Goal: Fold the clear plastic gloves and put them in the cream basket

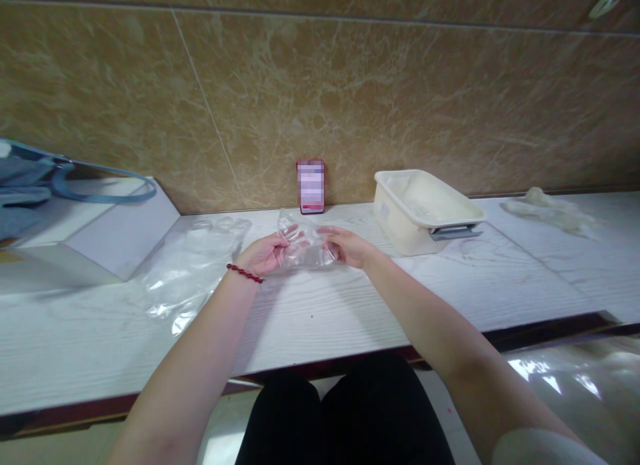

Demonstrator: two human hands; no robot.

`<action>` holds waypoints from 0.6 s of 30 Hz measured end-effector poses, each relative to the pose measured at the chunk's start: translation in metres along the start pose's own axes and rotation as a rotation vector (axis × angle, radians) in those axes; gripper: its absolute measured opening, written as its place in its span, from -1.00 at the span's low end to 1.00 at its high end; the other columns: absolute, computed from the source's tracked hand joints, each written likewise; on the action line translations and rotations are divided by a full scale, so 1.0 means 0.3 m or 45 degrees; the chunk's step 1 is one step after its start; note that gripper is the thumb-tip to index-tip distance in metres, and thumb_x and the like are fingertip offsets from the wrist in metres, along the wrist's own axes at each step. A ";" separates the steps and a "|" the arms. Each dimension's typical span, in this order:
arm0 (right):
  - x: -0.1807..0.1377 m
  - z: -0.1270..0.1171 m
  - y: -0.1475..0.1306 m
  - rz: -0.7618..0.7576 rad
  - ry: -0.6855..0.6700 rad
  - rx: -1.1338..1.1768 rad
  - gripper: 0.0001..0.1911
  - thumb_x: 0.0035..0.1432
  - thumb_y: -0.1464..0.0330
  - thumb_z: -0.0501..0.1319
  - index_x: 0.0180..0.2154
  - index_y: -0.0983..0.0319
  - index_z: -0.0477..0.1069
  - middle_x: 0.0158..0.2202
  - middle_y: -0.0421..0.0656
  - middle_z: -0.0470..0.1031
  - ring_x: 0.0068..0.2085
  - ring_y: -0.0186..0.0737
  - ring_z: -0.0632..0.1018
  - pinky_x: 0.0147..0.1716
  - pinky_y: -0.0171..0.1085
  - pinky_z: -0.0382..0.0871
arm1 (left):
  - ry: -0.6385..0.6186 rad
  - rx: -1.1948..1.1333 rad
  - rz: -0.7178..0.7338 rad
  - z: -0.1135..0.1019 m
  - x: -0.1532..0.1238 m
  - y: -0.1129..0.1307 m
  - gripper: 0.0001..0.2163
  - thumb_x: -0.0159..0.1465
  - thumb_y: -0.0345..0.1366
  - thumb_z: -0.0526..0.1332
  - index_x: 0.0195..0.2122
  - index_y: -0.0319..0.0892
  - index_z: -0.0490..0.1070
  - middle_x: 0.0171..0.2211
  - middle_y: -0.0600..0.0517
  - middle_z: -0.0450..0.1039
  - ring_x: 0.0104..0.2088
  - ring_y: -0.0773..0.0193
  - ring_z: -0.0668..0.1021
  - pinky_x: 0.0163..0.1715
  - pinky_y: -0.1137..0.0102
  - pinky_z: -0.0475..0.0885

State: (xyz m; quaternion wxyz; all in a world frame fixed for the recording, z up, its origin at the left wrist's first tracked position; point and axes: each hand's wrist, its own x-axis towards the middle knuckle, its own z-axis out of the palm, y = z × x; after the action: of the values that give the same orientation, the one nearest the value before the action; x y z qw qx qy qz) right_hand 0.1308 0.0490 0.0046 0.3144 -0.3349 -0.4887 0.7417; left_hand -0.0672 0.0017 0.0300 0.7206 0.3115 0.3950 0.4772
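A clear plastic bag [313, 252] is stretched between my two hands, just above the white wood-grain table [320, 312]. My left hand [267, 253], with a dark red bead bracelet at the wrist, grips the bag's left side. On the other side my right hand [347, 247] pinches the right edge between thumb and fingers. Some fingertips show blurred through the film. Left of my left forearm lies a spread of more clear plastic bags [187, 265]. Directly behind the held bag, a phone [311, 187] leans upright against the wall.
A cream plastic basket [400, 222] with a grey handle stands right of my hands. Farther right lies crumpled clear plastic [550, 210]. On the left, a white box [120, 238] carries a blue bag with a strap [105, 197]. Brown marbled wall [320, 98] closes off the back.
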 end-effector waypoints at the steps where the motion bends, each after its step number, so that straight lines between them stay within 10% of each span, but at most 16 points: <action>1: 0.002 -0.003 -0.001 -0.010 -0.001 0.015 -0.74 0.02 0.42 0.10 -0.18 0.14 0.28 -0.58 -0.31 0.38 -0.61 -0.50 0.36 -0.69 -0.51 0.12 | -0.009 -0.013 0.017 0.001 0.000 0.001 -0.58 0.06 -0.67 -0.08 -0.07 -0.23 0.20 -0.16 -0.08 0.39 -0.20 0.29 0.50 -0.21 0.41 0.43; 18: -0.014 0.014 -0.027 -0.156 0.059 0.137 -0.90 -0.14 0.49 0.11 -0.50 0.21 0.20 -0.60 -0.35 0.29 -0.63 -0.50 0.34 -0.74 -0.54 0.12 | -0.021 -0.123 0.009 0.016 -0.036 0.029 -0.83 0.11 -0.33 0.08 -0.27 -0.22 0.33 -0.42 -0.04 0.41 -0.46 0.30 0.50 -0.44 0.36 0.46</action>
State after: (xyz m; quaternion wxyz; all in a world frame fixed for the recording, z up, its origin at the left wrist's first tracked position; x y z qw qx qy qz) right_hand 0.1311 0.0460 0.0142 0.3879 -0.3040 -0.4605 0.7383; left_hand -0.0695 -0.0058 0.0424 0.7363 0.2818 0.3644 0.4956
